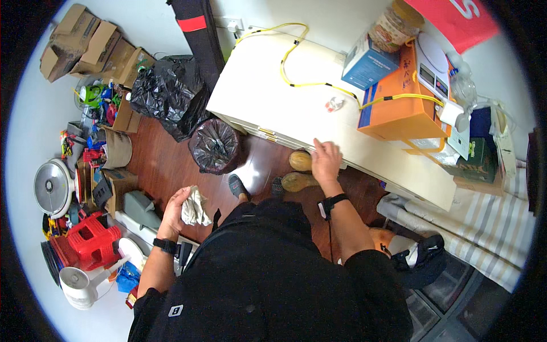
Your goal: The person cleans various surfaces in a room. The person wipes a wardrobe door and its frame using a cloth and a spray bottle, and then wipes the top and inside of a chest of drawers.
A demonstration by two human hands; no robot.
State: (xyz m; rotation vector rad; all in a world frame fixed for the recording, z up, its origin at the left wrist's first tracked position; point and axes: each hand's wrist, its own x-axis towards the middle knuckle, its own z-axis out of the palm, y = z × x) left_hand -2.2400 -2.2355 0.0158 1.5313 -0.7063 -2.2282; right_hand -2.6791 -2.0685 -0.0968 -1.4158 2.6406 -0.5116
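My left hand grips a crumpled white cloth or tissue above the dark wooden floor. At the front edge of a low white cabinet, my right hand hangs with loosely bent fingers and nothing visible in it. Whether it touches the edge I cannot tell. A small crumpled wrapper lies on the cabinet top. Below the right hand, two tan squashes or gourds rest on the floor, partly hidden by the hand and wrist.
A lined waste bin and black plastic bags stand left of the cabinet. A yellow cable crosses its top to an orange box carrying a kitchen scale. Leftward are a red plastic stool and white fan.
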